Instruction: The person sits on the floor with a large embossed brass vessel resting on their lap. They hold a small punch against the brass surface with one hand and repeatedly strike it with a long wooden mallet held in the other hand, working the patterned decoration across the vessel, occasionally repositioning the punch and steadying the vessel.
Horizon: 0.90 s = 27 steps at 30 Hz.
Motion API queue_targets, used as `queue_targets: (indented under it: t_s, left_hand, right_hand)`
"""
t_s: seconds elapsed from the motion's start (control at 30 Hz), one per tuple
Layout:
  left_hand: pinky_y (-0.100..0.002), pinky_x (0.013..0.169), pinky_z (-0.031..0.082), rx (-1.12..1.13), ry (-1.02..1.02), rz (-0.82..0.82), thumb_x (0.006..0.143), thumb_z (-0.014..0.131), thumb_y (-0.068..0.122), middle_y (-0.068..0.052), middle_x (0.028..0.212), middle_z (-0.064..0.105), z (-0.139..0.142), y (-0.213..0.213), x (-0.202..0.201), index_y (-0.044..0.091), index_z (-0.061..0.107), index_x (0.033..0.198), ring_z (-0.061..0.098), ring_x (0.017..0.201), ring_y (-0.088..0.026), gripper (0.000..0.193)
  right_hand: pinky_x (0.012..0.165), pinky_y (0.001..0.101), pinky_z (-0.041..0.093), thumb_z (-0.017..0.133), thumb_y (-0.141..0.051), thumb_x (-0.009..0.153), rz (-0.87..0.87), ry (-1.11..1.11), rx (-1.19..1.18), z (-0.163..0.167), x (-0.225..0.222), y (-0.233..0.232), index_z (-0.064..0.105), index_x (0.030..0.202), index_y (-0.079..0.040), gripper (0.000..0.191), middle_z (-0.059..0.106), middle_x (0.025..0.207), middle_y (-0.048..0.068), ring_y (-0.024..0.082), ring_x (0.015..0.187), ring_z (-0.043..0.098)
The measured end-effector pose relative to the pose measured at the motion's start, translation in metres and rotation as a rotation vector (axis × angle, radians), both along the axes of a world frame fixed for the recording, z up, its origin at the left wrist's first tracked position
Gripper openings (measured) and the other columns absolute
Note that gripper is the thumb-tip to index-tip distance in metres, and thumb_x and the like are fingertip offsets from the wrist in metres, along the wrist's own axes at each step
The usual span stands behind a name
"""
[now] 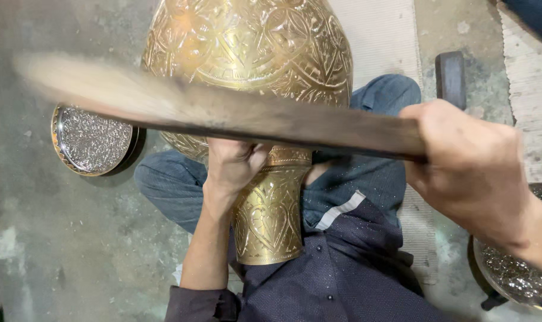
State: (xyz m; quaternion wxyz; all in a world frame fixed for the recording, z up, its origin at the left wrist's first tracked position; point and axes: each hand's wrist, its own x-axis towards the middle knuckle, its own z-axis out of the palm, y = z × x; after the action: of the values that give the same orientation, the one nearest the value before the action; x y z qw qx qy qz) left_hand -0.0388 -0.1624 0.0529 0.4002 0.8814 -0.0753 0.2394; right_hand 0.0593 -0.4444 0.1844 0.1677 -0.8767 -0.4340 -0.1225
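Note:
A large engraved brass vase lies across my lap, its round body far from me and its neck pointing toward me. My left hand is closed around the vase where the body meets the neck. My right hand grips the dark wooden handle of a long brush. The brush stretches leftward across the vase, and its pale bristle end at the left is blurred with motion.
A round engraved metal plate lies on the grey concrete floor to the left. Another engraved dish sits at the lower right. A dark block rests by a pale mat at the upper right.

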Motion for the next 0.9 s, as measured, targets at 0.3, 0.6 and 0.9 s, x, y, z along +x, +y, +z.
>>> queue_targets:
  t_s: [0.3,0.6,0.9]
  left_hand:
    - [-0.039,0.079,0.057,-0.046,0.034,0.042,0.078,0.069,-0.008,-0.013,0.090,0.074,0.007,-0.006,0.001,0.003,0.075,0.104,0.072,0.083,-0.026,0.029]
    - [-0.039,0.081,0.058,-0.027,-0.022,0.069,0.075,0.071,-0.008,-0.015,0.098,0.074,-0.018,-0.003,-0.008,0.001,0.073,0.105,0.073,0.088,-0.030,0.031]
    - [-0.033,0.079,0.060,-0.155,-0.028,0.040,0.093,0.074,0.001,-0.010,0.101,0.074,0.007,-0.013,-0.010,0.000,0.070,0.111,0.074,0.088,-0.022,0.018]
  right_hand:
    - [0.050,0.0311,0.050,0.072,-0.004,0.086,-0.038,0.022,-0.048,-0.005,-0.002,-0.003,0.065,0.095,-0.002,0.011,0.067,0.071,0.005,0.018,0.054,0.064]
    - [0.053,0.0306,0.051,0.071,-0.010,0.092,-0.033,-0.010,-0.051,-0.024,-0.005,-0.021,0.065,0.100,-0.002,0.012,0.068,0.078,0.007,0.018,0.057,0.065]
    - [0.058,0.0246,0.048,0.072,0.001,0.091,-0.038,0.290,0.236,-0.019,-0.010,-0.045,0.061,0.115,0.001,0.027,0.066,0.082,0.007,0.013,0.064,0.065]
